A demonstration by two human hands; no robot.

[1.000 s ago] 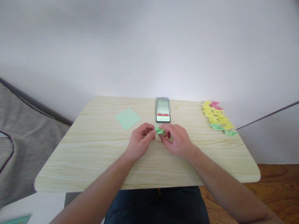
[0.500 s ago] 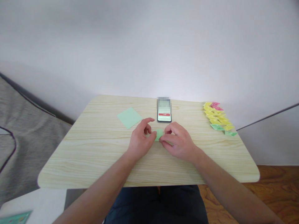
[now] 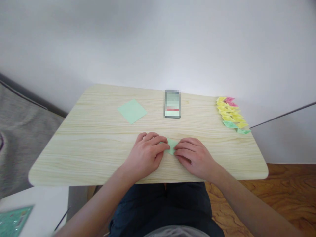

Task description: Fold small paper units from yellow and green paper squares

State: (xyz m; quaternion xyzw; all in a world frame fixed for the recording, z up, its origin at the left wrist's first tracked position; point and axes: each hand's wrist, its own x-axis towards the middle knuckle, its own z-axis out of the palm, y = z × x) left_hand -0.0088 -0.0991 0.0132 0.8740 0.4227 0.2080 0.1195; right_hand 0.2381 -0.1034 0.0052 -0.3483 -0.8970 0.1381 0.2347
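A small folded piece of light-green paper point(image 3: 171, 146) is on the table between my two hands, its ends hidden under the fingers. My left hand point(image 3: 148, 152) is closed over the paper's left end, fingers curved and thumb tucked below them. At the other end, my right hand point(image 3: 194, 155) has its fingers bunched together, gripping the paper's right side. Farther back on the left lies a flat green paper square point(image 3: 132, 111), touched by neither hand.
A phone point(image 3: 172, 104) with a blurred screen lies toward the wall. Several folded paper pieces point(image 3: 231, 115), yellow, pink and green, line the right side of the wooden table point(image 3: 98, 151). A green packet point(image 3: 15, 220) rests on a white surface at lower left.
My left index finger, raised before, has come down with the others onto the paper's left end. My right fingers have drawn closer together. The whole view has tilted downward.
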